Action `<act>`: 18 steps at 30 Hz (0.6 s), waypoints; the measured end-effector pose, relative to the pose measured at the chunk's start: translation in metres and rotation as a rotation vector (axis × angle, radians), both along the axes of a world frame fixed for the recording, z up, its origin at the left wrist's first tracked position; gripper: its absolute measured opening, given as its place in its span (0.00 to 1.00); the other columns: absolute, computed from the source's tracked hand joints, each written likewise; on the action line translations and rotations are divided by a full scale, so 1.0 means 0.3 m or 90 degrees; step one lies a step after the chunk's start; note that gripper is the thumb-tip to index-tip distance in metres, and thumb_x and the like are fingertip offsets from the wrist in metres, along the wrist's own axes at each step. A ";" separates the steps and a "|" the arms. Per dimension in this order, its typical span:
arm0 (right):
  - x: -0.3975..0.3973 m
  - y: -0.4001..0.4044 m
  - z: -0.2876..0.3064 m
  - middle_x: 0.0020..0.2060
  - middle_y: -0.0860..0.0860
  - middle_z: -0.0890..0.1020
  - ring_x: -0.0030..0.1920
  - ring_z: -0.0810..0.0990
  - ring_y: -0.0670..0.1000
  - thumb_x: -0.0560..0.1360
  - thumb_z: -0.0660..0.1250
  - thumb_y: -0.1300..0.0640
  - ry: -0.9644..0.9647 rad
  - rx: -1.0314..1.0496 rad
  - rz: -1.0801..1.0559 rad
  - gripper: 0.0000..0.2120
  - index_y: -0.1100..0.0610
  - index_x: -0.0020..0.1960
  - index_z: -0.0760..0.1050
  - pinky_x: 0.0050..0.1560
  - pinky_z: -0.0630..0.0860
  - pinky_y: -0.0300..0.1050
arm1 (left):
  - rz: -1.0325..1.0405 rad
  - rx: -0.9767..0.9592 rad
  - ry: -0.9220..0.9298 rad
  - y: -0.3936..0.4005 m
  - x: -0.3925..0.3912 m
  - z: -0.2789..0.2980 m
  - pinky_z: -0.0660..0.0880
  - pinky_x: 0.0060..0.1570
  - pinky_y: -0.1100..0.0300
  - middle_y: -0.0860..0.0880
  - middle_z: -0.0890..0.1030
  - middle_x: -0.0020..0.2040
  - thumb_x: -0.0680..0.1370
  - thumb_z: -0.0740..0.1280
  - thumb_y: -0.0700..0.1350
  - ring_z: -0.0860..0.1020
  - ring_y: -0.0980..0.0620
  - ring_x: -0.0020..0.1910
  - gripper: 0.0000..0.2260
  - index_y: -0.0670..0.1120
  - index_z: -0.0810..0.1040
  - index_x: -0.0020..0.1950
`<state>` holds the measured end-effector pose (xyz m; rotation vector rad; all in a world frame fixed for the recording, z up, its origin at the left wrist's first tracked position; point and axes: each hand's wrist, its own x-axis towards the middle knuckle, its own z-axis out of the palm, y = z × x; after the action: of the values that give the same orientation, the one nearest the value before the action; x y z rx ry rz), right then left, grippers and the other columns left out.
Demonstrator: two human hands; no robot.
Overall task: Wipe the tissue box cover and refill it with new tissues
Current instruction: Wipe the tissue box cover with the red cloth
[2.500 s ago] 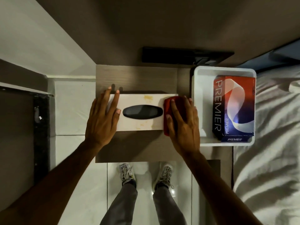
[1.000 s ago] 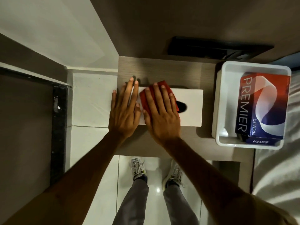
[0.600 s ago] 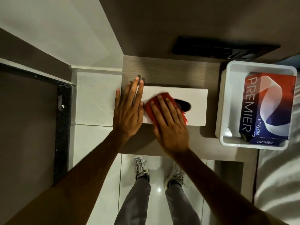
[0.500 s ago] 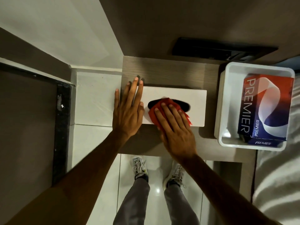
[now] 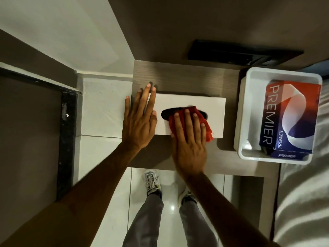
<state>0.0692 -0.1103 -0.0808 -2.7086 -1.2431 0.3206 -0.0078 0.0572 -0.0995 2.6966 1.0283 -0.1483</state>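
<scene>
A white tissue box cover [image 5: 214, 111] with a dark oval slot lies on the small wooden table [image 5: 178, 79]. My left hand [image 5: 139, 120] rests flat with spread fingers on the cover's left end. My right hand [image 5: 189, 139] presses a red cloth [image 5: 207, 124] onto the cover's top, over the middle of the slot and the near edge. A red, white and blue pack of Premier tissues [image 5: 290, 118] lies in a white tray [image 5: 243, 111] at the table's right side.
A dark flat panel [image 5: 240, 52] sits on the wall behind the table. White bedding [image 5: 306, 202] lies to the right. White floor tiles, my shoes [image 5: 152, 182] and grey trousers are below the table's near edge. A dark door frame [image 5: 65, 139] stands left.
My right hand has slid the red cloth from the cover's left part toward the middle and near edge, after an earlier pass from the right end. My left hand has stayed on the left end.
</scene>
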 end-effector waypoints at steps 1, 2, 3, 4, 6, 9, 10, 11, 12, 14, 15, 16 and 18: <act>-0.018 0.021 -0.008 0.83 0.56 0.57 0.83 0.53 0.57 0.84 0.57 0.50 -0.003 0.001 0.012 0.29 0.52 0.83 0.55 0.80 0.56 0.63 | -0.002 0.001 0.003 0.001 0.000 -0.003 0.52 0.81 0.39 0.49 0.51 0.85 0.84 0.49 0.49 0.53 0.47 0.84 0.27 0.50 0.49 0.84; -0.021 0.023 -0.016 0.82 0.56 0.58 0.83 0.54 0.58 0.83 0.60 0.50 -0.006 0.003 0.045 0.31 0.52 0.83 0.55 0.80 0.56 0.63 | -0.005 0.001 0.005 0.002 0.001 -0.004 0.52 0.81 0.39 0.48 0.51 0.85 0.84 0.49 0.50 0.53 0.46 0.84 0.27 0.50 0.49 0.84; -0.010 0.005 -0.021 0.82 0.56 0.59 0.82 0.56 0.58 0.81 0.64 0.52 -0.012 -0.003 0.084 0.33 0.52 0.83 0.56 0.80 0.57 0.63 | -0.006 0.002 0.007 0.002 0.001 -0.004 0.52 0.81 0.39 0.48 0.51 0.85 0.84 0.49 0.50 0.53 0.46 0.84 0.27 0.50 0.49 0.84; 0.017 -0.023 -0.020 0.81 0.57 0.61 0.82 0.58 0.59 0.79 0.67 0.54 -0.025 -0.014 0.116 0.36 0.52 0.83 0.56 0.80 0.57 0.62 | -0.006 0.003 0.006 0.001 0.001 -0.003 0.52 0.81 0.39 0.48 0.51 0.85 0.84 0.49 0.50 0.53 0.46 0.84 0.27 0.50 0.49 0.84; 0.082 -0.077 0.001 0.79 0.57 0.65 0.80 0.63 0.59 0.75 0.70 0.59 -0.046 -0.029 0.119 0.39 0.52 0.82 0.58 0.79 0.59 0.61 | -0.002 0.004 0.004 0.001 0.002 -0.002 0.51 0.81 0.39 0.49 0.50 0.85 0.84 0.50 0.49 0.53 0.46 0.84 0.28 0.50 0.48 0.84; 0.148 -0.115 0.070 0.77 0.59 0.69 0.75 0.70 0.61 0.76 0.72 0.58 -0.010 -0.004 0.007 0.39 0.55 0.82 0.58 0.72 0.71 0.63 | 0.003 0.005 -0.001 -0.001 0.001 -0.005 0.51 0.81 0.40 0.49 0.50 0.85 0.84 0.50 0.49 0.53 0.46 0.84 0.28 0.50 0.48 0.84; 0.164 -0.117 0.096 0.75 0.59 0.70 0.72 0.72 0.62 0.77 0.71 0.56 -0.005 0.020 -0.024 0.37 0.56 0.82 0.59 0.69 0.73 0.62 | 0.002 0.006 -0.002 0.000 0.001 -0.006 0.51 0.81 0.40 0.49 0.50 0.85 0.84 0.50 0.49 0.53 0.46 0.84 0.27 0.50 0.48 0.84; 0.175 -0.117 0.116 0.75 0.60 0.71 0.71 0.72 0.62 0.77 0.68 0.54 -0.006 0.041 -0.053 0.35 0.57 0.81 0.60 0.69 0.73 0.61 | 0.002 0.006 -0.002 0.001 0.002 -0.008 0.51 0.81 0.40 0.49 0.51 0.85 0.84 0.50 0.49 0.53 0.45 0.84 0.27 0.50 0.49 0.84; 0.182 -0.114 0.124 0.75 0.59 0.70 0.71 0.71 0.62 0.79 0.66 0.52 -0.004 0.056 -0.081 0.34 0.57 0.81 0.59 0.69 0.72 0.60 | 0.003 0.007 -0.002 0.001 0.001 -0.009 0.51 0.81 0.40 0.49 0.51 0.85 0.84 0.50 0.50 0.53 0.45 0.84 0.27 0.50 0.49 0.84; 0.195 -0.092 0.102 0.79 0.58 0.65 0.77 0.65 0.61 0.82 0.59 0.47 0.007 0.045 -0.100 0.31 0.55 0.82 0.57 0.74 0.68 0.61 | 0.003 0.007 -0.002 0.000 -0.001 -0.009 0.51 0.81 0.39 0.48 0.51 0.85 0.84 0.49 0.50 0.53 0.45 0.84 0.27 0.50 0.49 0.84; 0.198 -0.076 0.078 0.81 0.57 0.61 0.80 0.60 0.60 0.84 0.55 0.44 0.013 0.027 -0.083 0.31 0.53 0.83 0.56 0.77 0.63 0.62 | 0.001 0.009 -0.001 0.000 -0.001 -0.008 0.51 0.81 0.40 0.48 0.51 0.85 0.84 0.49 0.50 0.53 0.45 0.84 0.27 0.50 0.49 0.84; 0.199 -0.063 0.052 0.82 0.57 0.57 0.82 0.55 0.59 0.84 0.52 0.41 0.017 0.015 -0.053 0.31 0.52 0.83 0.55 0.80 0.58 0.62 | -0.001 0.010 -0.001 0.002 -0.001 -0.008 0.51 0.82 0.40 0.48 0.51 0.85 0.84 0.49 0.50 0.52 0.45 0.84 0.27 0.50 0.49 0.84; 0.218 -0.042 0.008 0.83 0.56 0.54 0.83 0.50 0.58 0.84 0.51 0.40 0.015 0.017 0.001 0.31 0.51 0.83 0.55 0.82 0.51 0.62 | -0.002 0.006 -0.006 0.005 -0.002 -0.012 0.51 0.82 0.40 0.48 0.51 0.85 0.84 0.49 0.50 0.52 0.45 0.84 0.27 0.50 0.49 0.84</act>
<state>0.1346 -0.1229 -0.0783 -2.6732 -1.2346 0.3325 -0.0084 0.0588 -0.1029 2.7050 1.0257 -0.1314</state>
